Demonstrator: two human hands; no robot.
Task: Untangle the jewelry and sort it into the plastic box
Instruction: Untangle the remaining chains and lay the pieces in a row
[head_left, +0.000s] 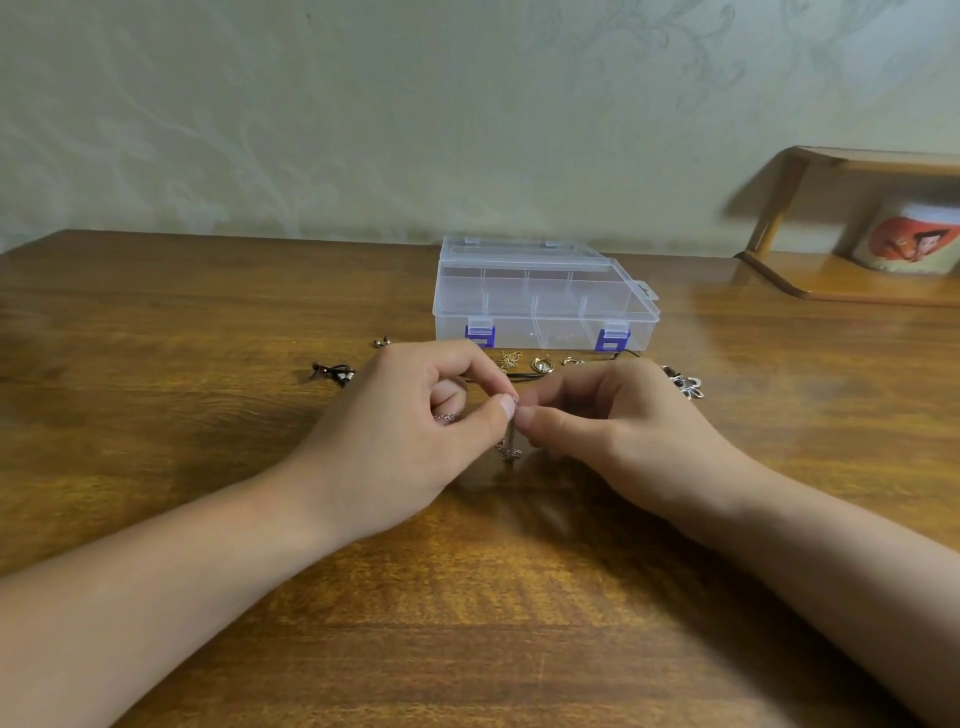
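A thin silvery chain (510, 447) hangs between my two hands just above the wooden table (208, 415). My left hand (415, 431) pinches its upper end between thumb and forefinger. My right hand (602, 421) pinches the same chain close beside it, fingertips almost touching. A clear plastic box (545, 301) with blue latches and inner dividers sits closed behind my hands. More jewelry lies in front of the box: a gold chain (510, 358), a gold ring piece (543, 365), a small gold piece (571, 360) and a silver flower-shaped piece (685, 384), partly hidden by my right hand.
A dark beaded piece (332, 373) and a tiny metal piece (382, 342) lie left of my hands. A wooden shelf (852, 280) with a printed cup (909, 239) stands at the back right. A patterned wall runs along the table's far edge.
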